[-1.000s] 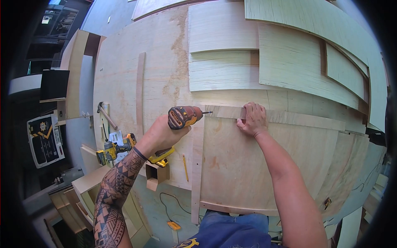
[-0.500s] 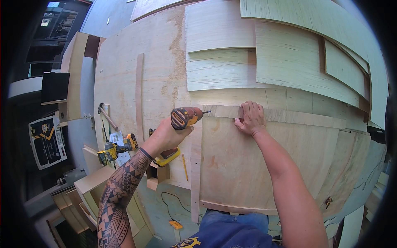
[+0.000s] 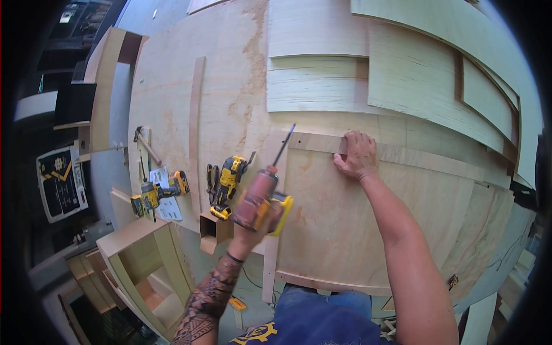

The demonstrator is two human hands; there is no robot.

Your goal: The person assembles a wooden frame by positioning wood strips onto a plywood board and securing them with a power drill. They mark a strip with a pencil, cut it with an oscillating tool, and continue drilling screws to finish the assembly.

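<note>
My left hand [image 3: 253, 234], below a tattooed forearm, is closed around a reddish-brown and yellow power drill [image 3: 256, 198], blurred by motion. Its long bit [image 3: 284, 144] points up and away, its tip near the strip's left end. My right hand [image 3: 359, 156] grips a long thin wooden strip [image 3: 420, 157], fingers curled over the far edge and thumb on the near side. That strip lies along the far edge of a large plywood panel [image 3: 339, 224]. A dark hole shows near the strip's left end. Another strip [image 3: 270, 264] runs down the panel's left side.
Left of the drill lies a yellow-black power tool [image 3: 227, 187]. Farther left are a second driver [image 3: 158, 192] and a hammer [image 3: 148, 145]. Stacked plywood sheets [image 3: 414, 69] cover the far right. An open wooden cabinet frame [image 3: 138, 236] stands at lower left.
My left hand has drawn the drill back towards me, its bit swinging from rightward to up and away and leaving the strip's end. My right hand keeps its grip on the strip.
</note>
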